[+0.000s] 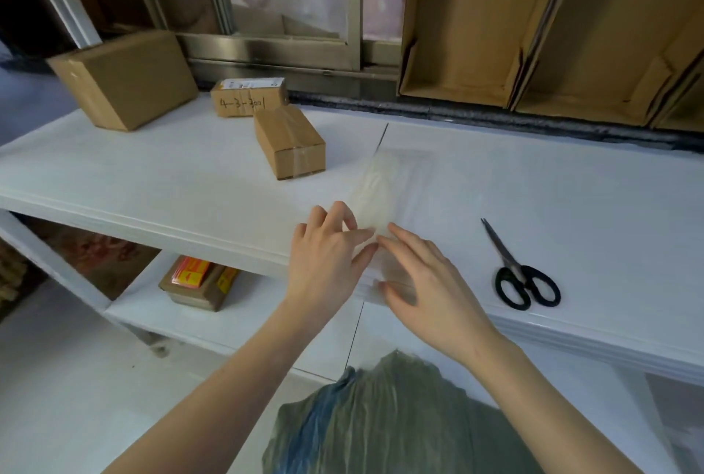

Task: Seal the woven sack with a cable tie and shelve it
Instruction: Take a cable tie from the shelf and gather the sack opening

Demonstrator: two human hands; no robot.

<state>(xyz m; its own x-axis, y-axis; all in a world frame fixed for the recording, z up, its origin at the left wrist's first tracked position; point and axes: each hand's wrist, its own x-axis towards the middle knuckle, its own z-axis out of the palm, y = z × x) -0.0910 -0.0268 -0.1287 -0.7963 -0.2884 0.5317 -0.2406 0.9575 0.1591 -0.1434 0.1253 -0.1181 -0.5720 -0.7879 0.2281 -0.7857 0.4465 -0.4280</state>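
A grey-green woven sack with blue stripes stands below the white table, its gathered top untied.

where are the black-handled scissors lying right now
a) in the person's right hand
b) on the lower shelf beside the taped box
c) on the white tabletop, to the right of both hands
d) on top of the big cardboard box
c: the black-handled scissors lie flat on the white tabletop, to the right of the right hand and left hand, which are both at the clear plastic packet of cable ties.
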